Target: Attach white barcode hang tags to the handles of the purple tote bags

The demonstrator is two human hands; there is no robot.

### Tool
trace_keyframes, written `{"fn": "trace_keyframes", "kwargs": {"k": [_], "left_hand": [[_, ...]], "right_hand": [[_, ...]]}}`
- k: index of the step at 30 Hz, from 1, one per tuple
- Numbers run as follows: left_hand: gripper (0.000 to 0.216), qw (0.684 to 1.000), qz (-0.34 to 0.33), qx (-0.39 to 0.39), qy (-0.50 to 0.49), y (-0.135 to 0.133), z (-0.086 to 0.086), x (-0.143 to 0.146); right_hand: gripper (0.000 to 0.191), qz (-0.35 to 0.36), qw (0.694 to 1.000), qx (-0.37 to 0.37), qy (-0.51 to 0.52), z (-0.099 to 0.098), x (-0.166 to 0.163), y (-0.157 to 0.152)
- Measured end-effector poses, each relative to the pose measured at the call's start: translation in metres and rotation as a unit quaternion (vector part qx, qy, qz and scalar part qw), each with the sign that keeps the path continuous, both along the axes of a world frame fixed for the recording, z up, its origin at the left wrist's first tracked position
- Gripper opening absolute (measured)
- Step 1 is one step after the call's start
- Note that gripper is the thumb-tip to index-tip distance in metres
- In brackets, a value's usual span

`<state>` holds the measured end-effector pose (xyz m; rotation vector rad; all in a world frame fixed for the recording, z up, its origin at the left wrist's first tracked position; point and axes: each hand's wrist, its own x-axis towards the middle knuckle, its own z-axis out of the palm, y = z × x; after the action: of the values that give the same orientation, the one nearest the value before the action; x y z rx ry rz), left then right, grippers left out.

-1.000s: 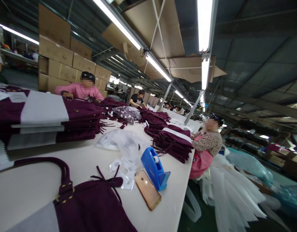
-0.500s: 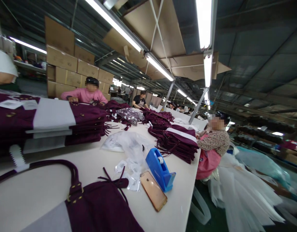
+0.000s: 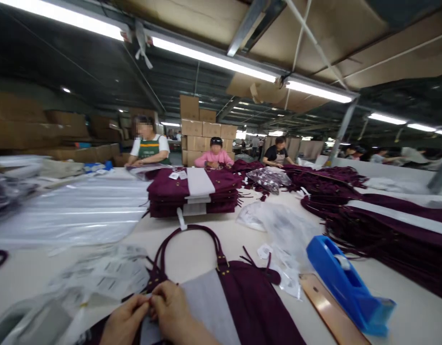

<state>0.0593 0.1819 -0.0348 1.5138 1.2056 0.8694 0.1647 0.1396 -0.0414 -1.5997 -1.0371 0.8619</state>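
A maroon handbag (image 3: 259,299) lies on the table in front of me, a pale grey sheet (image 3: 210,299) wrapped round its middle. Its looped handle (image 3: 203,231) reaches away from me, with a white strip (image 3: 181,220) around the top. My left hand (image 3: 124,317) and my right hand (image 3: 172,309) meet at the bag's left side, just below the handle's base. Both are closed, thumbs and fingers pinched together. Whatever is between the fingertips is too small and covered to make out.
A blue tape dispenser (image 3: 345,282) and a phone (image 3: 327,306) are at right. Stacked maroon bags (image 3: 167,191) stand behind the handle, another pile (image 3: 397,235) lies right. Clear plastic sheets (image 3: 80,206) and printed labels (image 3: 102,270) spread left. Several people work across the table.
My view has swung left, so the table's things appear farther right. Both my hands, out of sight before, are now at the handbag's left side.
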Motion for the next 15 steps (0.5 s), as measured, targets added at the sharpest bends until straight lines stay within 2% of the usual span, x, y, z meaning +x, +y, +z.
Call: {"fn": "trace_keyframes", "kwargs": {"k": [1, 3, 5, 8, 13, 15], "left_hand": [[0.035, 1.000, -0.011, -0.019, -0.013, 0.001, 0.002, -0.002], [0.035, 0.998, 0.001, -0.037, -0.051, 0.000, 0.005, -0.003], [0.034, 0.995, 0.024, -0.044, -0.092, -0.003, 0.004, -0.001], [0.032, 0.988, 0.043, -0.049, -0.138, -0.005, 0.002, 0.001], [0.032, 0.982, 0.085, -0.054, -0.160, -0.003, 0.001, 0.002], [0.033, 0.981, 0.100, -0.047, -0.161, -0.003, 0.002, 0.002]], "right_hand": [[0.032, 0.001, 0.995, 0.059, -0.084, 0.000, 0.001, -0.008], [0.059, 0.039, 0.971, 0.133, -0.193, -0.002, 0.002, -0.025], [0.069, 0.077, 0.944, 0.150, -0.284, -0.002, 0.004, -0.040], [0.057, 0.108, 0.910, 0.127, -0.380, 0.003, 0.006, -0.053], [0.036, 0.147, 0.849, 0.102, -0.497, 0.018, 0.004, -0.050], [0.033, 0.157, 0.840, 0.087, -0.511, 0.021, 0.002, -0.049]]}}
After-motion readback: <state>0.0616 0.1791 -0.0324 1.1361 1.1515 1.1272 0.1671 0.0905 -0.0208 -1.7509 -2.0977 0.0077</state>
